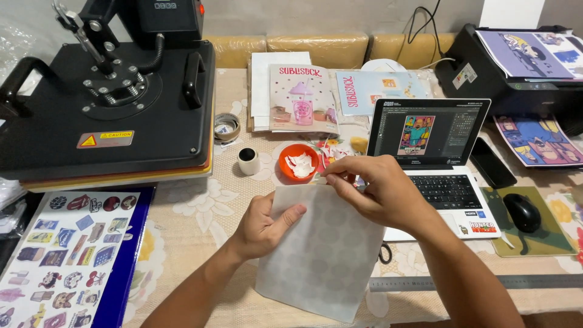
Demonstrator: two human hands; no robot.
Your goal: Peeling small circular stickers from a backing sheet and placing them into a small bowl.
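One sheet of paper (322,255) is observed, pale grey-white with a faint pattern of repeated rounded shapes. It is held flat and slightly tilted above the desk (200,212), its lower corner towards the near edge. Its left edge and top edge are gripped; the surface appears uncreased.

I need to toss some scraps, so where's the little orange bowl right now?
In the head view, the orange bowl sits on the table just beyond the white sheet, right of the small white cup and left of the laptop.
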